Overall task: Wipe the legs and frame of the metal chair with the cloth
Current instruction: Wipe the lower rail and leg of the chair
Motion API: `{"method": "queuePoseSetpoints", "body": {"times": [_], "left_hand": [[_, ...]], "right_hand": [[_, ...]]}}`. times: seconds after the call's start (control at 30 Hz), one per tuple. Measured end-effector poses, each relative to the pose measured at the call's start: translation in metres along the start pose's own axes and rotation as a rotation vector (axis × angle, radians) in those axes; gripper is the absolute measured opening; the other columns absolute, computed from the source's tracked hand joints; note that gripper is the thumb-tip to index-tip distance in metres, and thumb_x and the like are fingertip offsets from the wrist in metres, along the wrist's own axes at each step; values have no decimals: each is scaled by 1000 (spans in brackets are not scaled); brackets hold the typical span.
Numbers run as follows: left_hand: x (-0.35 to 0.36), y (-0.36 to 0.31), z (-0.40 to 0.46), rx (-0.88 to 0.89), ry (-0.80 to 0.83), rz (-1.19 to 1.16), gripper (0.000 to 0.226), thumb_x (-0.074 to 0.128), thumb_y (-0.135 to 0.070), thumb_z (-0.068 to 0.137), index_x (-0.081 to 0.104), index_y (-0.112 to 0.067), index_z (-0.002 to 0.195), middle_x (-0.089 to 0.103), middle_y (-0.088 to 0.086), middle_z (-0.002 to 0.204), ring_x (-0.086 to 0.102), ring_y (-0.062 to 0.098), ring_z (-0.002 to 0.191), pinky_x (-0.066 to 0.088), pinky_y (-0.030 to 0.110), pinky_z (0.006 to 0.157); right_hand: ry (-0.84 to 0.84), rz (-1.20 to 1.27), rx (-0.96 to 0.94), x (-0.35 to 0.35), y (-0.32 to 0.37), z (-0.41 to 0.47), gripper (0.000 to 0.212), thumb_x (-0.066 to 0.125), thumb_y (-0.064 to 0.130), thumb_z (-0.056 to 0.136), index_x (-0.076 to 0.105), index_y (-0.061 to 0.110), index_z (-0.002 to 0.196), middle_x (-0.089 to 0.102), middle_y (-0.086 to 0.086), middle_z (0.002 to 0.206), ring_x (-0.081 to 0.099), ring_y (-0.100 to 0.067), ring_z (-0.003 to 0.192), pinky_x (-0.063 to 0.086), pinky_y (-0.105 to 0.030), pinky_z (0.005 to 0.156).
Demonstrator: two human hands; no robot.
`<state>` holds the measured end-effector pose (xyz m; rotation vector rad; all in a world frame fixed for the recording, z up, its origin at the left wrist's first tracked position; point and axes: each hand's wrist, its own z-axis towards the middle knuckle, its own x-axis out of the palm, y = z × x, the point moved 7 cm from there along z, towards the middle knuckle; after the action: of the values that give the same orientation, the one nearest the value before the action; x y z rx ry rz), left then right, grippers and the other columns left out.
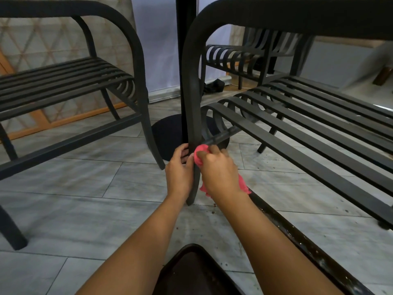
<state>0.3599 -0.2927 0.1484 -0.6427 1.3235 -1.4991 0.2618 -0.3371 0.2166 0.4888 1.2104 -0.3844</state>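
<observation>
A dark metal chair with a slatted seat stands on the right; its curved front leg runs down the middle of the view to the tiled floor. My right hand grips a pink cloth and presses it against the right side of that leg, low down where a crossbar joins. More of the cloth hangs out below my wrist. My left hand curls its fingers round the leg from the left at the same height.
A second dark slatted chair stands at the left. A black table post with a round base rises just behind the leg. A third chair stands further back. A dark rounded object lies at the bottom edge.
</observation>
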Motion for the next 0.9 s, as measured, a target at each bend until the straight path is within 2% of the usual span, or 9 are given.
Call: {"method": "queuePoseSetpoints", "body": {"times": [0.2,0.3,0.33,0.43,0.53,0.63,0.77,0.9], "left_hand": [[-3,1,3,-3,19,27,35,55,-23,93,53,-20,128,59,-9,104,56,-2,88,44,3,68],[-3,-1,4,-2,24,48,35,55,-24,93,53,-20,127,60,-8,103,56,5,96,42,10,75],[-3,-1,5,-7,25,50,36,56,-24,92,53,-20,127,59,-8,103,56,5,96,41,10,75],[-2,-1,5,-26,24,53,38,61,-25,89,53,-21,127,57,-13,101,55,-6,84,42,2,63],[-1,-1,5,-40,20,48,40,63,-25,88,53,-21,127,56,-14,99,51,-13,79,39,-5,61],[0,-1,5,-61,25,57,40,62,-24,88,52,-22,127,59,-11,104,52,-11,79,41,0,58],[1,-2,5,-79,37,78,41,61,-23,90,50,-21,129,61,-2,117,53,-1,89,38,5,64],[3,-4,1,-86,57,99,43,60,-22,90,48,-20,131,60,1,123,51,1,92,37,5,67]], "right_hand": [[32,-30,-5,-3,1,-5,35,59,12,88,51,10,122,49,-12,124,48,-28,108,45,-33,82],[47,-29,-9,-4,1,-8,41,62,14,87,50,9,125,48,-12,125,48,-28,109,45,-34,85],[50,-29,-13,-5,1,-10,41,61,14,87,49,9,126,48,-13,125,47,-29,110,44,-34,85],[58,-32,-20,-7,0,-15,43,60,15,88,47,9,128,48,-14,126,47,-29,110,43,-34,84],[68,-52,-31,-7,-3,-19,45,62,13,86,47,9,128,47,-14,126,47,-30,111,43,-34,86],[65,-47,-27,-7,-6,-22,42,57,8,87,47,9,128,47,-14,126,46,-30,111,43,-34,86],[51,-35,-18,-9,-10,-28,39,48,4,90,47,10,129,47,-13,126,46,-30,111,43,-33,83],[66,-33,-14,-10,-15,-35,39,50,6,89,49,10,128,45,-13,130,44,-29,113,43,-33,82]]}}
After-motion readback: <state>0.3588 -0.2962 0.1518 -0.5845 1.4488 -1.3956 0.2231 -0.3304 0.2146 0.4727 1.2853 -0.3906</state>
